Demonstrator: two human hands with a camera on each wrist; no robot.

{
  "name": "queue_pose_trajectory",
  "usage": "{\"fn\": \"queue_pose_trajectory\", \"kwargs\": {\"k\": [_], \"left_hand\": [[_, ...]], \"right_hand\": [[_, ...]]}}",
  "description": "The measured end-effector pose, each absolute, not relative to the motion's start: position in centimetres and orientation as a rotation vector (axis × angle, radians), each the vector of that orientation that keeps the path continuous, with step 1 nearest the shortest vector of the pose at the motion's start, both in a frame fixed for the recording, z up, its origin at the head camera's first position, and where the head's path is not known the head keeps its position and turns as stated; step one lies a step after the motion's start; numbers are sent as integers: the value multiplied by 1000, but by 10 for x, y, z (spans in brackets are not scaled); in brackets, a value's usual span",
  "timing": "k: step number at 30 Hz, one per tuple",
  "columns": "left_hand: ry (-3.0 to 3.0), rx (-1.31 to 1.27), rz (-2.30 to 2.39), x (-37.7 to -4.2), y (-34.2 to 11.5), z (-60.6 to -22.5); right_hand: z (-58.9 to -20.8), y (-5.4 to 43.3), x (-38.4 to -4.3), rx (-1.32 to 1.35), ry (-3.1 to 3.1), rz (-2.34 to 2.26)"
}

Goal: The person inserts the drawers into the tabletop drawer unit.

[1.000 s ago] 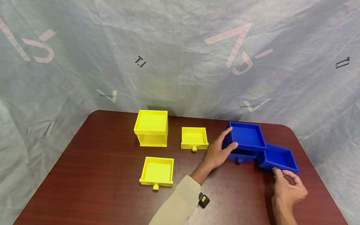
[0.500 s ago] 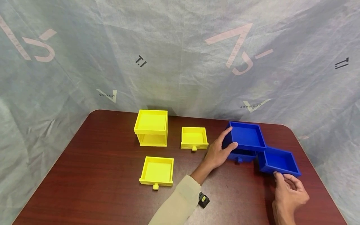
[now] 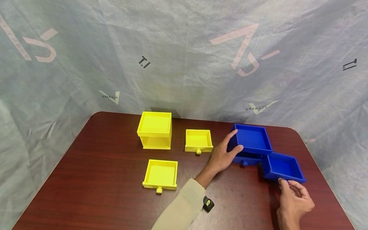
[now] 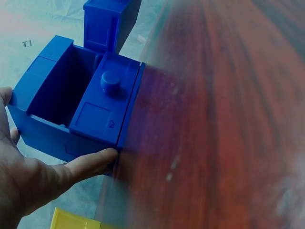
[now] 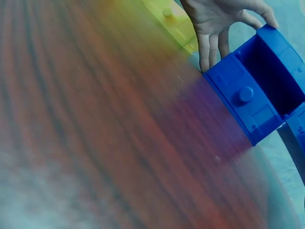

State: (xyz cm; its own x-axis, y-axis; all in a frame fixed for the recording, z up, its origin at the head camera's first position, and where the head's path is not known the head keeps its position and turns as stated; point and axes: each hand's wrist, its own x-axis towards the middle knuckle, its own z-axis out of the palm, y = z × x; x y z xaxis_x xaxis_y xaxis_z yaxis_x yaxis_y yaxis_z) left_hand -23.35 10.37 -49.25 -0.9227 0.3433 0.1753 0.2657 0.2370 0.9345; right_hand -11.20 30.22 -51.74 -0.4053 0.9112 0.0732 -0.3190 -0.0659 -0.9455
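At the right of the head view stands a blue drawer cabinet (image 3: 252,139) with an open top tray. A blue drawer with a round knob (image 4: 110,81) sits in its lower slot, and the upper slot is bare. My left hand (image 3: 222,158) grips the cabinet's left side, thumb near the bottom front edge in the left wrist view. With thumb and fingertips, my right hand (image 3: 294,198) pinches a second blue drawer (image 3: 284,166) at its front. The fingers hide that drawer's knob. This drawer is just right of the cabinet, slightly tilted, and seems raised off the table.
A yellow cabinet (image 3: 155,123) with its front slots bare stands at the back left of the brown table (image 3: 86,179). Two yellow drawers lie on the table, one drawer (image 3: 198,139) beside it and the other drawer (image 3: 160,174) nearer. A grey sheet (image 3: 184,57) hangs behind.
My right hand and the blue drawer have moved a little toward me, then slightly left. The left hand and both cabinets stay in place.
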Motion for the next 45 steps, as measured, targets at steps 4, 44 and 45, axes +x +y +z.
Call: {"fn": "queue_pose_trajectory", "kwargs": {"k": [4, 44, 45], "left_hand": [[2421, 603, 1807, -234, 104, -493], [2403, 612, 1812, -233, 103, -492], [2401, 611, 1811, -233, 103, -492]], "right_hand": [[-518, 301, -109, -710, -1237, 1646], [-514, 296, -102, -721, -1229, 1573], [-515, 296, -102, -719, -1224, 1576]]}}
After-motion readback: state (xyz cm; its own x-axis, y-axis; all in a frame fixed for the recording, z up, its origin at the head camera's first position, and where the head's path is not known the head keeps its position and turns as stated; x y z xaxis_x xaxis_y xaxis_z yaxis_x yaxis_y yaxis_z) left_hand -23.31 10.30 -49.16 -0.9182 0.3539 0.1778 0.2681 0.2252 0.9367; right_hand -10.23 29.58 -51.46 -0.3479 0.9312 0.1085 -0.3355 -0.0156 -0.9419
